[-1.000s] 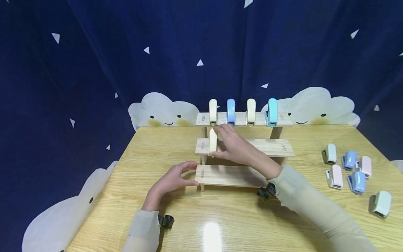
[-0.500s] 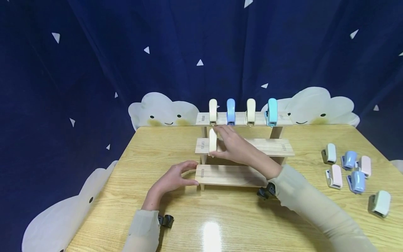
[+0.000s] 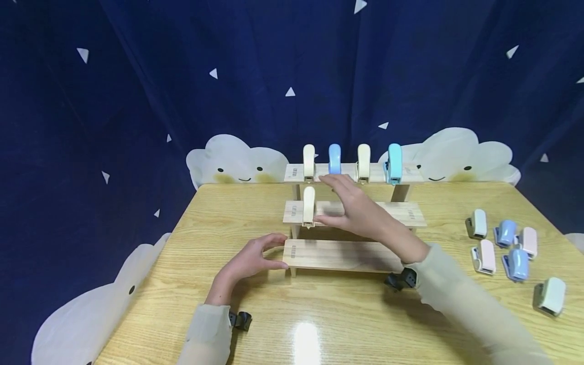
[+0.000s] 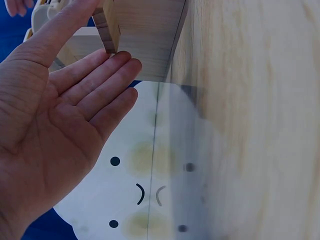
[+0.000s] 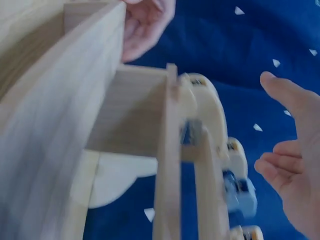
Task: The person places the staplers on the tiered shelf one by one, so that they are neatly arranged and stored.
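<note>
A cream stapler [image 3: 308,204] stands on the left end of the middle step of the wooden shelf [image 3: 337,253]. Just right of it is my right hand [image 3: 360,210], fingers spread and apart from the stapler. In the right wrist view this hand [image 5: 295,160] holds nothing, and the stapler [image 5: 210,110] is on the shelf. My left hand [image 3: 251,258] rests at the left end of the bottom step, fingers nearly straight. The left wrist view shows its open palm [image 4: 65,120] beside the shelf's end. On the top step stand cream staplers, a blue stapler [image 3: 335,157] and a turquoise stapler [image 3: 394,162].
At the table's right lie several smaller staplers: white [image 3: 479,223], pink [image 3: 487,256], blue [image 3: 518,263], and another white one [image 3: 552,296] nearest the front. Behind the wooden table [image 3: 219,218] hangs a dark blue curtain [image 3: 255,66] with white cloud shapes.
My right hand has let go of the cream stapler and moved off to the right, its fingers opening. The stapler stays on the middle step. My left hand has not moved.
</note>
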